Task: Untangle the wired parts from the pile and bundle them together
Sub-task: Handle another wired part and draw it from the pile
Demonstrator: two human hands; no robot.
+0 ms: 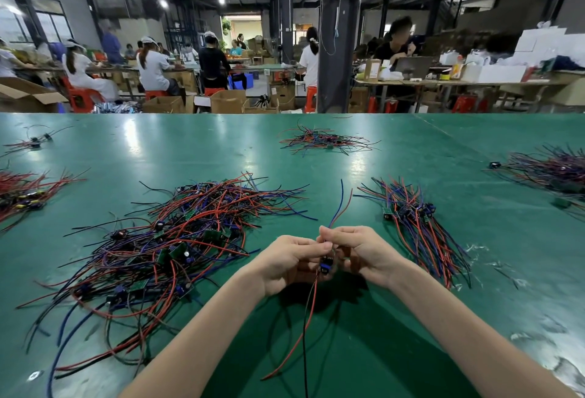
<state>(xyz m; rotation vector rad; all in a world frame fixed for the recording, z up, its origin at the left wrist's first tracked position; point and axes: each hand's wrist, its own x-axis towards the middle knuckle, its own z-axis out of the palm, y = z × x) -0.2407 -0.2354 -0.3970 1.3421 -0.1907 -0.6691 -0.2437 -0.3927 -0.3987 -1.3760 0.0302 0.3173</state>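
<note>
While beside the pile (190, 233), left hand (285, 266), right hand (367, 255): fingers (316, 247) tight round one wired part (325, 263).

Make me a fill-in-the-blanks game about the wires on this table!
The left hand and right hand pinch one wired part over the ____ table.
The big tangled pile lies on the person's ____ side.
A red wire and a ____ wire hang down from the wired part.
Missing words: green, left, black.
</note>
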